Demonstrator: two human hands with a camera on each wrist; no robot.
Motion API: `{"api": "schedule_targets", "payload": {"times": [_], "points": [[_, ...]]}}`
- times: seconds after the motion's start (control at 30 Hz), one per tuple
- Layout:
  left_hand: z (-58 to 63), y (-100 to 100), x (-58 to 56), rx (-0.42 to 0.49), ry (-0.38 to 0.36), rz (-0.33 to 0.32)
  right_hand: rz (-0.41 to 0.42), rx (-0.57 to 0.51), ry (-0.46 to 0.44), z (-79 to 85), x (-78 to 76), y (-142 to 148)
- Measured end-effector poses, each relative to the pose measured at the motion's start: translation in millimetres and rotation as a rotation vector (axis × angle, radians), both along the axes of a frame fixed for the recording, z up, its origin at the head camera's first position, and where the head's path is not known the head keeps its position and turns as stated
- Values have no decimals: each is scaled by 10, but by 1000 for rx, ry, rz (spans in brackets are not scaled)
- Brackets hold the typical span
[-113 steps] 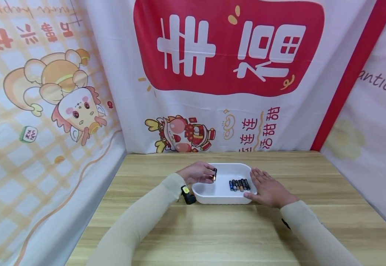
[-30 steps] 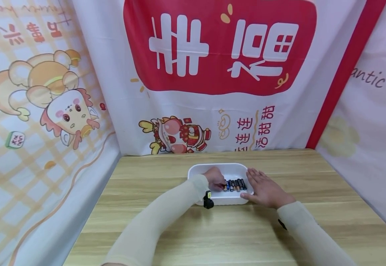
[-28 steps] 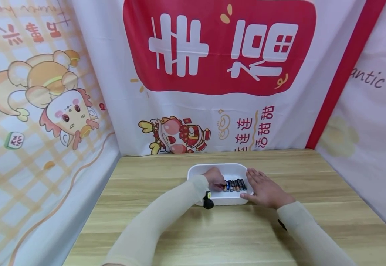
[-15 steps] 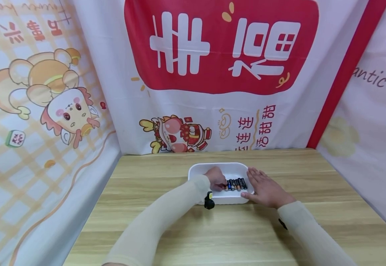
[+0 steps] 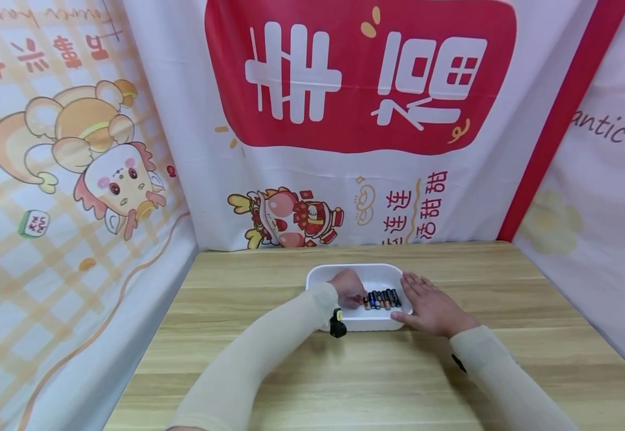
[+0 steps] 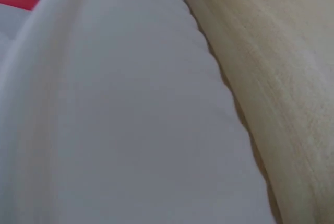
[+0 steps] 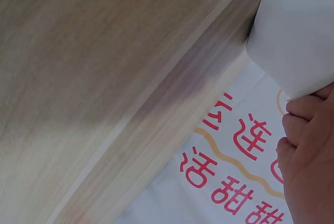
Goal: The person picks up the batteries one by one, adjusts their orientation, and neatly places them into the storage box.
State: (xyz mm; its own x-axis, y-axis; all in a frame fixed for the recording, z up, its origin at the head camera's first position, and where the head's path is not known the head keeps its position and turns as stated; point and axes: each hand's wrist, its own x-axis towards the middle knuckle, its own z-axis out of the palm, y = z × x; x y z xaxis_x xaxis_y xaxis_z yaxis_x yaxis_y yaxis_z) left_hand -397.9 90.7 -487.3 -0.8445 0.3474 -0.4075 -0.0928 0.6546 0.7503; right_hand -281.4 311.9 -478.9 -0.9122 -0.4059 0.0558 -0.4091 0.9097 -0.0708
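A white tray with rounded corners stands on the table. Inside, toward its right end, several batteries lie side by side in a row. My left hand reaches into the tray with bent fingers, its fingertips at the leftmost battery, which has a copper-coloured end. Whether they pinch that battery or only touch it is hidden. My right hand rests flat against the tray's right wall, thumb over the near rim. In the right wrist view, my right hand's fingers touch the tray's outer wall.
The wooden table runs back to a white cloth printed with red figures and characters. Further cloths hang at left and right. Nearly all of the left wrist view is filled by the tray's white wall beside the tabletop.
Since the oldest frame, my left hand has carried a battery down from the tray's left side to the row's left end. In the last second it barely shifts; my right hand stays put.
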Motion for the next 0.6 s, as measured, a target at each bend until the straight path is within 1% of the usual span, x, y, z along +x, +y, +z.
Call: {"api": "schedule_targets", "payload": {"times": [0.1, 0.17, 0.2, 0.3, 0.33, 0.37, 0.43, 0.5, 0.6], "points": [[80, -82, -6, 16, 35, -37, -2, 3, 2, 9, 6, -10], [125, -134, -7, 59, 38, -28, -4, 4, 4, 16, 11, -15], [146, -156, -3, 93, 28, -10, -4, 4, 4, 21, 13, -19], [198, -216, 13, 207, -37, 69, -11, 4, -1, 28, 19, -24], [212, -238, 19, 248, -67, 105, -13, 7, -3, 28, 17, -26], [229, -262, 24, 270, -86, 122, -16, 9, -6, 27, 15, -29], [265, -312, 38, 293, -111, 137, -17, 7, -11, 23, 10, -33], [305, -366, 52, 313, -136, 138, -15, 4, -15, 20, 7, -33], [362, -443, 76, 333, -167, 124, -16, 3, -20, 17, 6, -33]]}}
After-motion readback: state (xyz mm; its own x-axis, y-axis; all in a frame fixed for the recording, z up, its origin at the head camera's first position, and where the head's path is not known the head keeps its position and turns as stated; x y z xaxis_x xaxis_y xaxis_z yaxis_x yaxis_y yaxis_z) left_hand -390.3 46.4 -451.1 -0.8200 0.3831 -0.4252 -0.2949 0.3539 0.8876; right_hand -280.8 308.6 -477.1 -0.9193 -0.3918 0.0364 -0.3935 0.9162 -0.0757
